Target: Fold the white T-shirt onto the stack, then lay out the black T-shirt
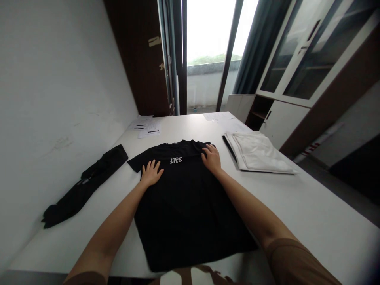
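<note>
Pressing my left hand (152, 172) and right hand (211, 158) flat, fingers spread, on the limp black T-shirt (190, 206), I am judging its shoulders the best hold.

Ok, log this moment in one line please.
left hand: flat on black T-shirt | right hand: flat near collar | shirt spread on white table

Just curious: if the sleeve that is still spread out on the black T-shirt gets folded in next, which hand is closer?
Probably the left hand: it lies flat on the black T-shirt beside that sleeve. The right hand rests across the shirt.
</note>
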A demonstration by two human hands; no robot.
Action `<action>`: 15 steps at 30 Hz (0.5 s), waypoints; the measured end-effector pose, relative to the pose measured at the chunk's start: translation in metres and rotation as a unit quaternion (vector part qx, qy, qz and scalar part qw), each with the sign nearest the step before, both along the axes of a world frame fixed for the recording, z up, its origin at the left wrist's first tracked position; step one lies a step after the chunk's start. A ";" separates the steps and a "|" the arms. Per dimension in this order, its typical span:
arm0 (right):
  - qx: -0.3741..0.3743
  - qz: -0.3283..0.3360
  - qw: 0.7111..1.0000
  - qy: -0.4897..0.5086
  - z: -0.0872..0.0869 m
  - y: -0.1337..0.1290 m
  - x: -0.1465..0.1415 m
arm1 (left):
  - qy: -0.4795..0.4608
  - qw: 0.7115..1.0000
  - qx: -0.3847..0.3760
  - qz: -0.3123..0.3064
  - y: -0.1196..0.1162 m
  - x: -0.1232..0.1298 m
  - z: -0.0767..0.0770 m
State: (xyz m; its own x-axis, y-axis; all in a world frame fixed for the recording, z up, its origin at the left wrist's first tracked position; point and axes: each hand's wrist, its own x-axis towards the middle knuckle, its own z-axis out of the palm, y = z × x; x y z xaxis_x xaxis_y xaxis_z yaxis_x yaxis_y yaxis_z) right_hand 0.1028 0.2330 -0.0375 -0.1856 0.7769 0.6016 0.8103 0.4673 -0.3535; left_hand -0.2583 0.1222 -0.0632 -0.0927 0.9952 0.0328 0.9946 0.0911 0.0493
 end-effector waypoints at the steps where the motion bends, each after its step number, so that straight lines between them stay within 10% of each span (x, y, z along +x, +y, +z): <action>1: -0.011 0.028 0.999 -0.009 0.002 -0.006 -0.006 | -0.001 1.000 -0.005 -0.001 0.004 -0.004 -0.001; 7: -0.114 0.181 0.973 -0.084 0.001 -0.035 -0.045 | -0.014 0.998 -0.054 0.016 0.033 -0.041 0.005; 15: -0.154 0.136 0.962 -0.179 -0.006 -0.075 -0.074 | -0.024 0.993 -0.032 0.113 0.062 -0.030 0.020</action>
